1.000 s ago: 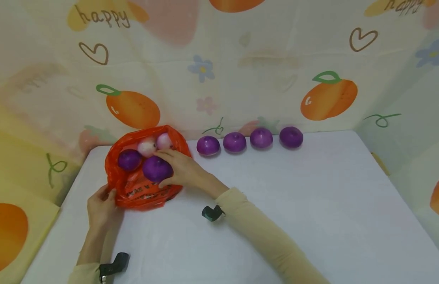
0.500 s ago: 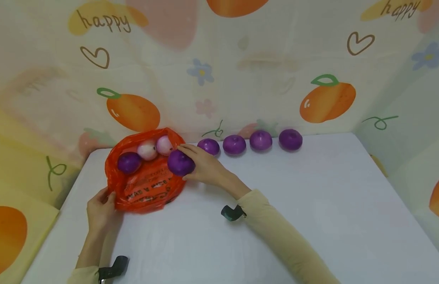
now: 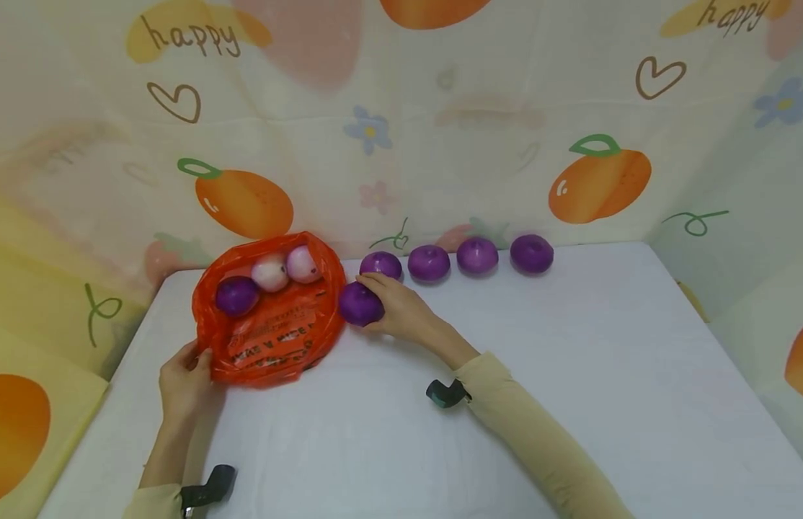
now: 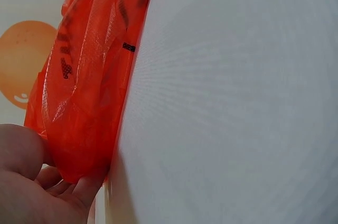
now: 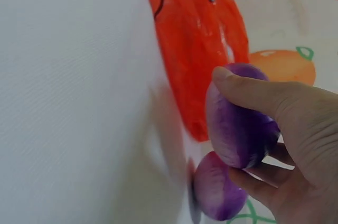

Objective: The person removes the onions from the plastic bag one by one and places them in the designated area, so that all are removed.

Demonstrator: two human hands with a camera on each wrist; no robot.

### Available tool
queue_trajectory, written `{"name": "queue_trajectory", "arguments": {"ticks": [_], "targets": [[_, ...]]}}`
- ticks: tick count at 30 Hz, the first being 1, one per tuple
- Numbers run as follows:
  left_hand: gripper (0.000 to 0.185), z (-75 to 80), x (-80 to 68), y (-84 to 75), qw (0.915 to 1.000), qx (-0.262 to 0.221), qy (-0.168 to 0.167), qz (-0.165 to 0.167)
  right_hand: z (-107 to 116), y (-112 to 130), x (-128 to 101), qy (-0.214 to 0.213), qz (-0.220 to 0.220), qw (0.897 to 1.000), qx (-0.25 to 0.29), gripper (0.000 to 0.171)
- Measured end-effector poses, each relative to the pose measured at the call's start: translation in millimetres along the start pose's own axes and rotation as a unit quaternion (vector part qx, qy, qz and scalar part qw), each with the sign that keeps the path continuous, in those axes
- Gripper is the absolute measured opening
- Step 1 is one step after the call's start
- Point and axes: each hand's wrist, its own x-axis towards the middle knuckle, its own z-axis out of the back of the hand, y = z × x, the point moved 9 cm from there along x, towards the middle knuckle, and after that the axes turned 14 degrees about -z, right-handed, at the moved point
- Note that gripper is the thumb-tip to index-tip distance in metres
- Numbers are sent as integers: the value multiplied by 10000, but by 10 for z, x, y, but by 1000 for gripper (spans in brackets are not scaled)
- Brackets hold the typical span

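A white table [image 3: 570, 375] stands against a wall printed with oranges and hearts. At its left edge, the person's left hand [image 3: 184, 378] pinches the near rim of an orange plastic bag [image 3: 272, 339], thumb and fingers curled round the crinkled film. The bag lies open toward the back left corner, and inside it sit one purple onion [image 3: 236, 294] and two pale pink onions [image 3: 286, 268].

Just right of the bag, the right hand [image 3: 401, 311] is wrapped round another purple onion, the held onion [image 3: 359, 303], thumb over the top and fingers beneath. It is outside the bag, low over the table or on it, which I cannot tell. Right behind it begins a row of four purple onions [image 3: 456, 258] along the back edge; the nearest one sits just beside the fingers.

Setting this one down well likely means lowering it flat side down in line with the row, clear of its neighbour, and loosening the fingers only once it rests steadily, while the left hand pins the bag.
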Motion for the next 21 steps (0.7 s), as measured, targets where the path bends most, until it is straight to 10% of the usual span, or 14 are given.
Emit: {"name": "queue_trajectory", "arguments": {"ticks": [21], "targets": [[47,-20,-4,32,9999,-4,84,147,-129,-266,-146,265,-111,9996,58,93]]}}
